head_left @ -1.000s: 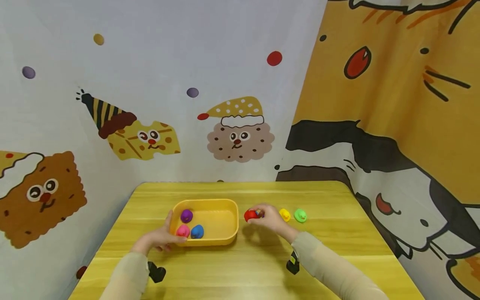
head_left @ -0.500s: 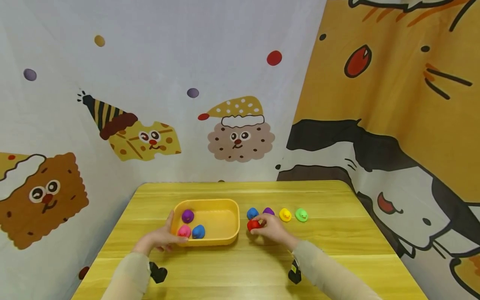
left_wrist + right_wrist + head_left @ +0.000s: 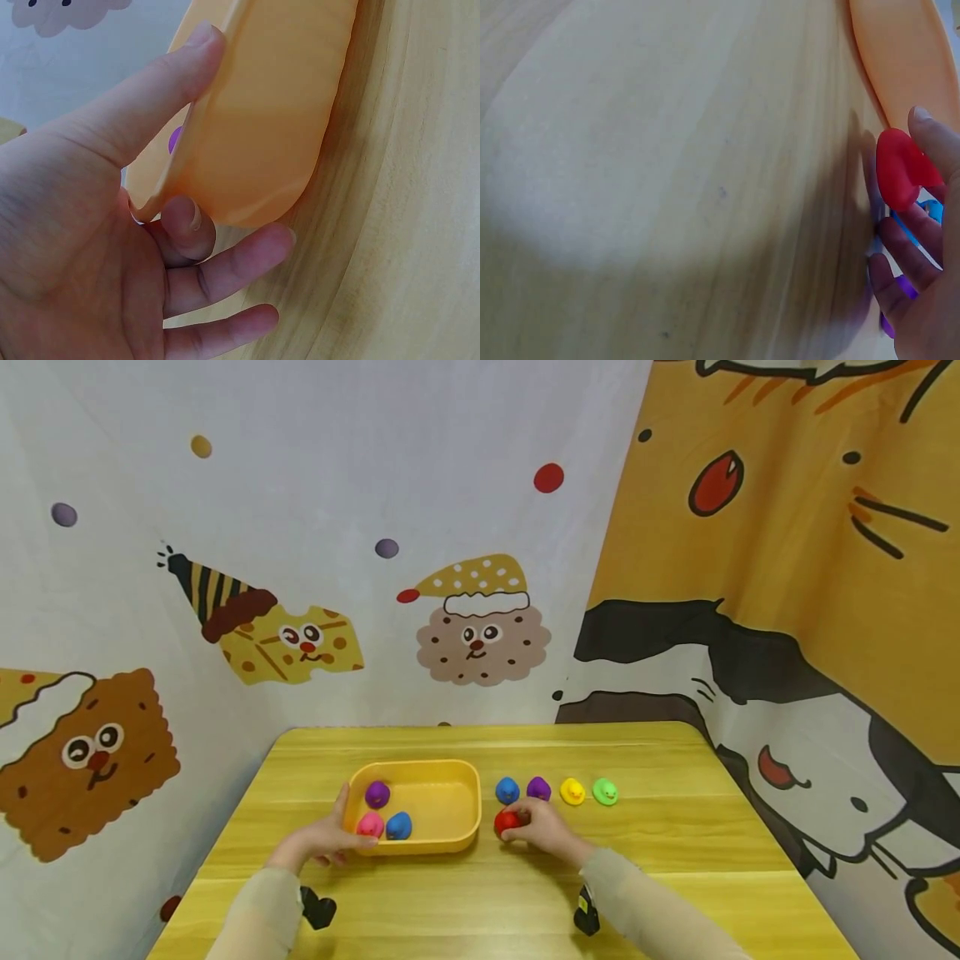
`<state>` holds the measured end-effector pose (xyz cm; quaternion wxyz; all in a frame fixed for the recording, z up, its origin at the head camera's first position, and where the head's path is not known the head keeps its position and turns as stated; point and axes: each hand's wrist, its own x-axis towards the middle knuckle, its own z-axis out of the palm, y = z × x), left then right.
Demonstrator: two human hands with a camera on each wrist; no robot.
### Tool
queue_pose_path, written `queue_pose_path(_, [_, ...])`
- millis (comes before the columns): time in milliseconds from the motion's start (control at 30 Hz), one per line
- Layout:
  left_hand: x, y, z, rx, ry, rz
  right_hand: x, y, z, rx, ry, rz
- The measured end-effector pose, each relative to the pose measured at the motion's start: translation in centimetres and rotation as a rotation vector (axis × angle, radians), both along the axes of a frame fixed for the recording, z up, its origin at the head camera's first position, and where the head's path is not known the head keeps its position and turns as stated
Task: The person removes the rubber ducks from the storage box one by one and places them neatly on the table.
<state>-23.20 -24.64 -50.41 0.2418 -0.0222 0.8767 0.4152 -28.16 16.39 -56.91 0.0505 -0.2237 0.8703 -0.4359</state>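
Observation:
My right hand (image 3: 546, 828) pinches a red toy duck (image 3: 507, 823) between thumb and fingers, low over the table to the right of a yellow plastic tray (image 3: 461, 844). In the right wrist view the red duck shows at the thumb tip, close to the wood. My left hand (image 3: 321, 838) holds the tray's near left corner, its thumb (image 3: 180, 71) over the rim and the other fingers spread outside. Inside the tray sit a purple duck (image 3: 377, 794), a pink duck (image 3: 370, 825) and a blue duck (image 3: 399, 826).
Behind my right hand, a row of ducks stands on the wooden table (image 3: 450, 910): blue (image 3: 507, 790), purple (image 3: 538, 787), yellow (image 3: 573, 792) and green (image 3: 605, 792). A cartoon-printed curtain (image 3: 465, 460) hangs beyond the table's far edge.
My right hand has brought the red duck toward me from in front of the row, uncovering the blue and purple ducks. The left hand stays on the tray corner.

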Motion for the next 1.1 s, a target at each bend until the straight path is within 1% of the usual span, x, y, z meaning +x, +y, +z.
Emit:
queue_pose_path(133, [-0.06, -0.13, -0.22, 0.002, 0.003, 0.002, 0.03, -0.19, -0.15, 0.006, 0.011, 0.005])
queue_pose_path(433, [-0.15, -0.12, -0.28, 0.002, 0.001, -0.002, 0.16, 0.0, -0.4, 0.032, 0.051, 0.001])
queue_pose_path(733, [-0.01, -0.02, -0.14, 0.005, -0.003, -0.002, 0.15, 0.39, -0.15, 0.061, 0.036, -0.016])
queue_pose_path(900, [0.0, 0.03, 0.09, 0.013, -0.004, -0.024, 0.09, 0.35, -0.1, 0.067, 0.046, -0.013])
queue_pose_path(933, [-0.01, 0.04, 0.14, 0.015, -0.005, -0.036, 0.07, 0.31, -0.11, 0.069, 0.051, -0.011])
queue_pose_path(1033, [-0.02, 0.07, 0.29, 0.014, -0.009, -0.044, -0.01, 0.22, -0.09, 0.054, 0.056, 0.002])
queue_pose_path(1100, [-0.06, 0.08, 0.27, 0.009, -0.013, -0.033, -0.04, 0.19, -0.11, 0.046, 0.055, 0.007])
